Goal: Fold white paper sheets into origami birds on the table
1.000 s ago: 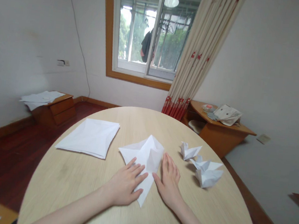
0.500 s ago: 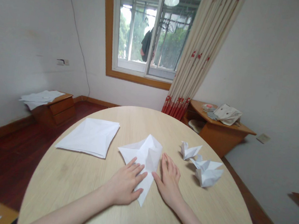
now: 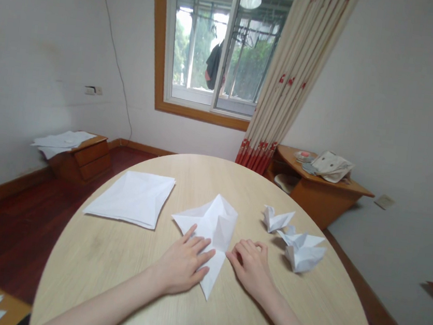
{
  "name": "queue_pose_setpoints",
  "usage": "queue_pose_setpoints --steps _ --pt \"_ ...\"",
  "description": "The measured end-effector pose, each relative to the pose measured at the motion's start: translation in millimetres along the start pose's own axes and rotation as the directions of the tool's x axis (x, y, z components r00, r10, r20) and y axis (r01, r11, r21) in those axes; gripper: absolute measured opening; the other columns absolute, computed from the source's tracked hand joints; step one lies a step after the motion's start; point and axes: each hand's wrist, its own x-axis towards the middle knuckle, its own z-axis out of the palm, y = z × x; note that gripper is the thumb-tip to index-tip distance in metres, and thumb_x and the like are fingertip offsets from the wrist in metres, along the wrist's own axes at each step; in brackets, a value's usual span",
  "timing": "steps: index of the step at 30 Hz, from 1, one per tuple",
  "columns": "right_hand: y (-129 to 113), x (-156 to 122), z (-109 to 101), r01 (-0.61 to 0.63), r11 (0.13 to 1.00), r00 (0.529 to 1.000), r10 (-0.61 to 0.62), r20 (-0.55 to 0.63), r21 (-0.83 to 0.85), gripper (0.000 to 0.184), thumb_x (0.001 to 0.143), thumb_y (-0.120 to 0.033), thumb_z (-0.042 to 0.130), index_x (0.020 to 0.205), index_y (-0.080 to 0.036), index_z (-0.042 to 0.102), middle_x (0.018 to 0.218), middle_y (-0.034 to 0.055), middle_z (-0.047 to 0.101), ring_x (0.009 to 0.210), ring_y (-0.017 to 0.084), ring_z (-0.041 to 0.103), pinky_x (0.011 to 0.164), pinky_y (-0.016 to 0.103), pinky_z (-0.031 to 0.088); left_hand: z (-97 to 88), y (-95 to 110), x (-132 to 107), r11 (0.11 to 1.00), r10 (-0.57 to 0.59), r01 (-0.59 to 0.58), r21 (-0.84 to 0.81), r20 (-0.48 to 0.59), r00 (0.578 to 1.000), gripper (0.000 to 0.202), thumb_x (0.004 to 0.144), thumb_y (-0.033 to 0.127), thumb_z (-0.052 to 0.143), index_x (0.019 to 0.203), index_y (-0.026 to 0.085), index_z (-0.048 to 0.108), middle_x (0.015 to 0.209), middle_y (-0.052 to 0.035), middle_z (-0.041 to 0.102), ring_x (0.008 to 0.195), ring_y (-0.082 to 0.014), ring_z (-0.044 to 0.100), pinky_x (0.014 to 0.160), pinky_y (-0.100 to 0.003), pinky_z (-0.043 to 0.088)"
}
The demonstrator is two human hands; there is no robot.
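Observation:
A part-folded white paper sheet (image 3: 213,224) lies on the round wooden table (image 3: 110,270) in front of me. My left hand (image 3: 183,264) lies flat on its near left part, fingers stretched out and pressing it down. My right hand (image 3: 251,265) rests on the table just right of the paper's near tip. Its fingers are curled under with nothing in them, the thumb beside the paper's edge.
A stack of flat white sheets (image 3: 131,204) lies to the left. Folded paper figures sit to the right, a small one (image 3: 275,219) and larger ones (image 3: 302,250). A wooden corner shelf (image 3: 315,187) stands behind the table, a low cabinet (image 3: 80,155) at the left wall.
My right hand's fingers, flat beside the paper before, have curled in and the hand has drawn back slightly. My left hand has stayed on the paper.

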Motion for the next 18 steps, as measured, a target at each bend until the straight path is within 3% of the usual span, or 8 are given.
queue_pose_setpoints --steps 6,18 --pt "-3 2 2 -0.016 0.997 1.0 0.016 -0.002 0.069 0.03 0.093 -0.028 0.043 0.066 -0.019 0.05 0.068 -0.0003 0.061 0.072 0.017 0.055 0.08 0.036 0.027 -0.4 0 0 1.0 -0.004 0.004 0.0 0.018 1.0 0.036 0.098 0.035 0.039 0.128 0.022 0.052 0.13 -0.008 0.056 0.119 -0.022 0.05 0.115 -0.047 0.013" --pt "-16 2 -5 -0.033 0.984 0.99 0.008 0.142 0.177 0.02 0.083 -0.016 0.051 0.063 -0.019 0.047 0.064 -0.004 0.056 0.064 0.013 0.053 0.077 0.032 0.029 -2.1 0 1 1.0 -0.017 0.017 -0.023 0.021 1.0 0.034 0.097 0.033 0.041 0.128 0.024 0.052 0.132 -0.0065 0.055 0.119 -0.0207 0.051 0.116 -0.047 0.009"
